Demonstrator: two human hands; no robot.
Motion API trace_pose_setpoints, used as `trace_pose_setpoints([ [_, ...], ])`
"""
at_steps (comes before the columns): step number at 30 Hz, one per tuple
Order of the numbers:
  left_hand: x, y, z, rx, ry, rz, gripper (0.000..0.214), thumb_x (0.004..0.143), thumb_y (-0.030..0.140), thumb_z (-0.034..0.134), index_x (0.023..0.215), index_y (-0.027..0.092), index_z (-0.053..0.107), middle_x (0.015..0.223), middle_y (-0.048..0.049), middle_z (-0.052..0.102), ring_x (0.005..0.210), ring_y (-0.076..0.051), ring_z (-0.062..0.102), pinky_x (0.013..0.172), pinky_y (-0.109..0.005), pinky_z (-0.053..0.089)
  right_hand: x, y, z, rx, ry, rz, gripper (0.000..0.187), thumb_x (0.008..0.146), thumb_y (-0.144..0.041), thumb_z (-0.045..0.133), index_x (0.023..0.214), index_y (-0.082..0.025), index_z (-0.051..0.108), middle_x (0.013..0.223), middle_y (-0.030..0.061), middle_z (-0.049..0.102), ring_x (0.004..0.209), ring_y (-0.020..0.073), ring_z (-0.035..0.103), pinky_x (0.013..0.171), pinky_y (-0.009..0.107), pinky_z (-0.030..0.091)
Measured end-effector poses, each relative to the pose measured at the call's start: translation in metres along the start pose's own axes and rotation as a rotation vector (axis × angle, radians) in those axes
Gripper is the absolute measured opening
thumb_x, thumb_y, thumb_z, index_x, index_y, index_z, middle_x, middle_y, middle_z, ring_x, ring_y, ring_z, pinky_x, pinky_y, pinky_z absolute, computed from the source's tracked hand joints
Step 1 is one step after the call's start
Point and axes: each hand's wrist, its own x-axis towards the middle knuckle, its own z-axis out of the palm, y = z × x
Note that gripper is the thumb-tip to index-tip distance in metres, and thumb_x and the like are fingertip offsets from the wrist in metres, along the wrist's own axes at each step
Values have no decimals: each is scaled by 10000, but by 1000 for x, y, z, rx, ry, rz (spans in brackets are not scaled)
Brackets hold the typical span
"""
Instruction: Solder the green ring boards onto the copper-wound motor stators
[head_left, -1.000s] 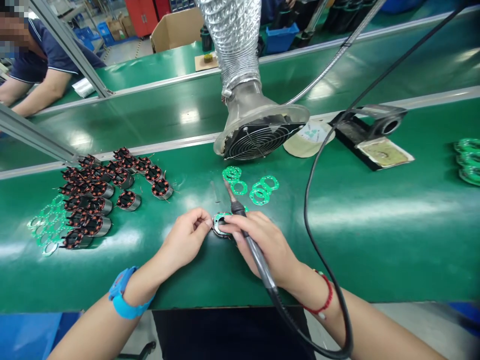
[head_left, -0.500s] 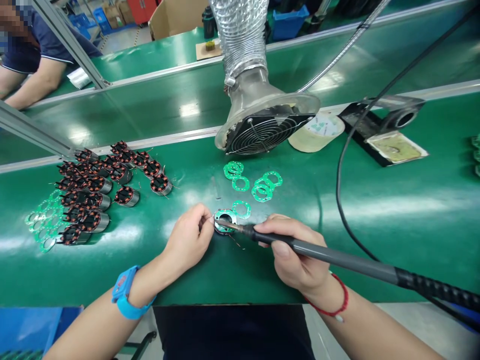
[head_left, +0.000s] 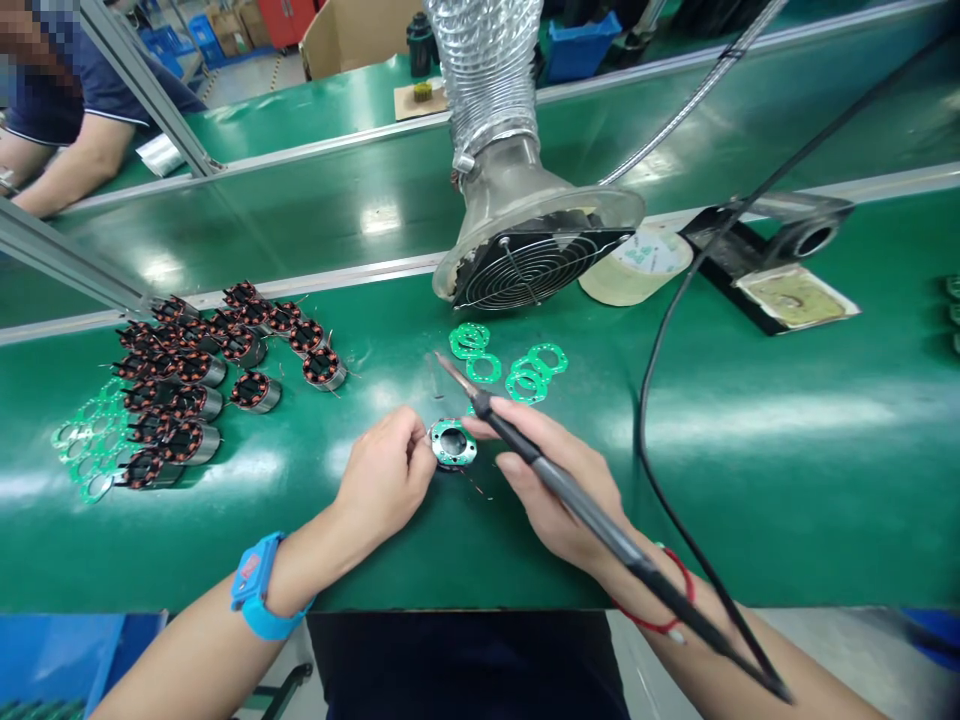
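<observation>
A small motor stator topped with a green ring board (head_left: 452, 443) stands on the green bench. My left hand (head_left: 386, 475) pinches its left edge, fingers closed; thin copper wires trail from it. My right hand (head_left: 555, 480) holds a dark soldering iron (head_left: 540, 465) like a pen, with its tip raised and pointing up-left, off the part. The fingertips of that hand touch the stator's right side. The iron's black cable runs back past my right wrist.
Several wound stators (head_left: 187, 385) and green ring boards (head_left: 86, 450) lie at the left; more loose rings (head_left: 510, 370) sit beyond the part. A fume extractor fan (head_left: 532, 255) on a silver duct, a tape roll (head_left: 637, 262) and an iron stand (head_left: 780, 265) are behind. Another person (head_left: 67, 110) works at the far left.
The soldering iron has lifted off the ring board and swung so that its tip points up-left. My right fingers have come back to the stator. My left hand has kept its pinch.
</observation>
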Motion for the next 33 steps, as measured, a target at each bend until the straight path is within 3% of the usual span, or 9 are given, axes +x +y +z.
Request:
trace_pose_setpoints([
  [3, 1, 0, 1, 8, 5, 17, 152, 807, 171, 396, 675, 221, 339, 612, 32, 416, 585, -137, 412, 587, -277, 308, 7, 0, 5, -106, -183, -90, 449, 873, -145, 489, 1305, -249, 432, 1165, 82, 667, 1122, 249, 590, 910, 454, 496],
  [6, 2, -1, 1, -2, 11, 26, 158, 816, 167, 405, 681, 219, 344, 626, 31, 427, 601, -137, 430, 596, -277, 325, 8, 0, 9, -123, -267, -102, 550, 813, -83, 466, 1332, -246, 390, 1209, 88, 630, 1131, 257, 560, 914, 480, 483],
  [11, 2, -6, 1, -96, 34, -25, 93, 872, 297, 472, 874, 213, 434, 749, 20, 509, 665, -138, 501, 647, -283, 399, 8, 2, 6, -204, -175, -22, 460, 860, -188, 532, 1304, -227, 416, 1031, 91, 660, 892, 243, 598, 785, 432, 518],
  [15, -1, -4, 3, -24, -132, 57, 154, 858, 347, 520, 830, 207, 462, 803, 0, 536, 717, -155, 503, 660, -293, 398, 8, 6, 3, -213, -64, 46, 430, 884, -261, 552, 1293, -215, 429, 1071, 104, 649, 941, 249, 601, 806, 415, 522],
  [17, -3, -3, 3, 41, -167, 108, 114, 859, 280, 504, 784, 201, 471, 796, -7, 538, 741, -164, 498, 676, -299, 385, 7, 8, 3, -190, -83, 52, 441, 882, -234, 549, 1304, -224, 420, 1136, 103, 634, 1021, 251, 596, 863, 424, 512],
  [21, -1, -4, -4, 3, -121, 132, 132, 860, 141, 432, 755, 191, 495, 755, -3, 525, 734, -152, 491, 691, -288, 371, 5, 11, 6, -146, -123, 20, 431, 884, -182, 539, 1295, -239, 422, 1160, 89, 634, 1046, 229, 601, 896, 410, 505],
  [27, 3, -11, -8, -253, -69, 96, 108, 875, 198, 479, 784, 181, 533, 740, 19, 509, 699, -118, 470, 661, -244, 366, 6, 8, 7, -127, -173, -50, 421, 878, -178, 539, 1281, -235, 429, 1082, 91, 647, 954, 226, 606, 828, 412, 523],
  [33, 4, -13, -5, -440, -148, 4, 104, 859, 251, 502, 790, 175, 522, 690, 39, 485, 638, -100, 434, 618, -230, 357, 4, 5, 9, -106, -174, -186, 556, 846, -118, 522, 1357, -252, 347, 1182, 84, 643, 1119, 241, 534, 887, 443, 479],
])
